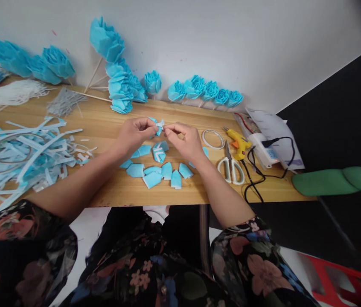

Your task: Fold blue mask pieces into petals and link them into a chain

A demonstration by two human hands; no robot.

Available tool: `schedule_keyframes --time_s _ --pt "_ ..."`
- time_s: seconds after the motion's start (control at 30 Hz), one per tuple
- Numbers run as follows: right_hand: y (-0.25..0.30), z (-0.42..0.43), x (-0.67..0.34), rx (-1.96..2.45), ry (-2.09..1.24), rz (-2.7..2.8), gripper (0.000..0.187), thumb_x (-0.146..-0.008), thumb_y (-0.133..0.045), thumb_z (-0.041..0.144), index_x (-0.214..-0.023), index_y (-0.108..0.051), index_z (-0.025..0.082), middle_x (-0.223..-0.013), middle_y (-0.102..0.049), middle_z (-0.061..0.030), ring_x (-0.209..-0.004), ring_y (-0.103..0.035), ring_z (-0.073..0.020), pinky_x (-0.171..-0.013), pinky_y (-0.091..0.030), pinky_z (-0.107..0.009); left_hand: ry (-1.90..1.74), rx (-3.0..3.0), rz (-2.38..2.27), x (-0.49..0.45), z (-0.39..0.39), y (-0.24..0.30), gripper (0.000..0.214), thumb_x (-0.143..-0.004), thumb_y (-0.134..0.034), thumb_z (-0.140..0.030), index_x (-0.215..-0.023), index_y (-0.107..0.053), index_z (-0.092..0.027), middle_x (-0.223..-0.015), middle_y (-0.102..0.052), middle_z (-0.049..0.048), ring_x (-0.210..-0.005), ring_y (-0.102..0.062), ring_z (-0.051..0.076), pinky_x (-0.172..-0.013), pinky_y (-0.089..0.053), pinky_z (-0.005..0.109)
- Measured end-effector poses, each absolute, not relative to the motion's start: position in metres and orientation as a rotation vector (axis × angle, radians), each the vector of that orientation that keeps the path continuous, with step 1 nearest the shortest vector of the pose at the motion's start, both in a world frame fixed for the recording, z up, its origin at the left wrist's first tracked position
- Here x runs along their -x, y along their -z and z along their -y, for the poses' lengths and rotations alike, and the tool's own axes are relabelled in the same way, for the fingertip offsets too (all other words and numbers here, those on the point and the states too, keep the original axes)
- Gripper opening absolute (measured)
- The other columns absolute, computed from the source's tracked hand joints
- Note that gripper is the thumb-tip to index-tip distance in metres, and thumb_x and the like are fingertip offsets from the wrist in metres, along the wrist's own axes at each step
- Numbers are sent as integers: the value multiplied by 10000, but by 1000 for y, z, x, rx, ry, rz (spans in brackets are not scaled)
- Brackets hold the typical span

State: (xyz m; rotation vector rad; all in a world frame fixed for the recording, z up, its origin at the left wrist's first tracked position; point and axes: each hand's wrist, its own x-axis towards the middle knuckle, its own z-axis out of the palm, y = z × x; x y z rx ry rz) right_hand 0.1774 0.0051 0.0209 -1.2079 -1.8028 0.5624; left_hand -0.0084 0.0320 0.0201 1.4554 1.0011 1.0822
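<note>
Over the middle of the wooden table, my left hand pinches a small blue petal piece with a whitish strip on it. My right hand meets it from the other side, thumb and forefinger pressed together at the piece's edge; what exactly lies between them is too small to make out. Below the hands sits a folded blue piece with white strips. Several loose blue petals are spread around it, some partly behind my right hand.
Finished-looking blue flowers on sticks lean along the wall. White and blue strips pile up at left. At right lie a tape roll, scissors, a yellow glue gun, a power strip with black cord and a green object.
</note>
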Motion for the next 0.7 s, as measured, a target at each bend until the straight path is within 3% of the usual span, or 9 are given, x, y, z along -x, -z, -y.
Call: schedule_keyframes --time_s 0.1,0.23,0.4,0.57,0.7 --pt "-24 -7 -182 1185 -685 1653 276 -940 -578 437 -904 -750 224 -912 -768 -31 -862 -682 -183 -833 -520 -324 -1107 -1399 -976 10 -35 -18 145 -780 -711 -258 -668 -642 -198 -632 -600 -1 -620 -527 132 -665 -442 284" --pt "-21 -12 -183 1138 -871 1547 292 -866 -653 500 -967 -739 241 -972 -760 -24 -922 -673 -184 -869 -527 -326 -1086 -1397 -948 11 -38 -14 175 -766 -725 -328 -685 -646 -194 -630 -601 4 -616 -527 131 -656 -453 277" --pt "-16 -14 -181 1172 -937 1562 263 -812 -669 465 -745 -664 210 -716 -628 14 -705 -555 -139 -694 -455 -282 -1068 -1403 -883 10 -39 -10 197 -772 -716 -351 -670 -653 -195 -631 -598 3 -607 -521 124 -631 -451 263" --pt "-15 -15 -180 1186 -869 1610 234 -802 -650 431 -743 -657 204 -680 -578 23 -659 -492 -124 -634 -389 -273 -1083 -1452 -852 10 -38 -11 340 -876 -634 -431 -636 -636 -190 -661 -601 27 -653 -547 141 -654 -452 281" --pt "-18 -13 -178 1217 -828 1655 208 -795 -634 396 -704 -608 211 -639 -535 32 -626 -458 -120 -603 -369 -268 -1055 -1444 -908 11 -37 -16 237 -788 -732 -368 -667 -641 -186 -629 -570 -2 -613 -506 126 -629 -416 273"
